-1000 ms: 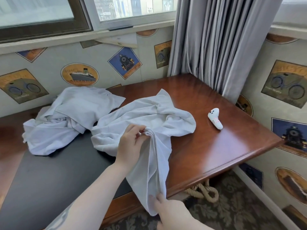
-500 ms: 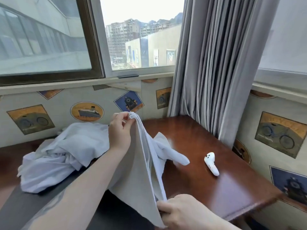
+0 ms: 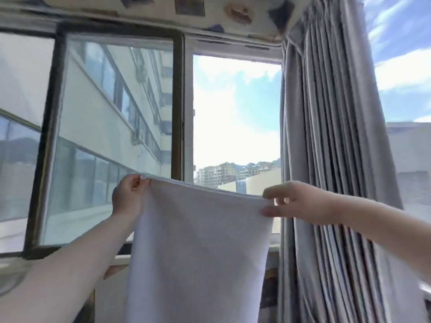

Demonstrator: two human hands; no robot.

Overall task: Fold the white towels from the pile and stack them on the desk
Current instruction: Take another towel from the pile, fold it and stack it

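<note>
A white towel [image 3: 198, 248] hangs spread out in front of me, held up by its top edge before the window. My left hand [image 3: 127, 198] pinches the towel's top left corner. My right hand [image 3: 295, 201] pinches the top right corner between thumb and fingers. The towel's lower part runs out of the bottom of the frame. The desk and the pile of towels are out of view.
A dark-framed window [image 3: 112, 136] fills the wall ahead, with buildings and sky outside. A grey pleated curtain [image 3: 331, 159] hangs at the right, close behind my right hand.
Both hands have lifted the towel off the desk and spread it wide at chest height. My view has tilted up, so the desk, pile and white controller have dropped out of sight.
</note>
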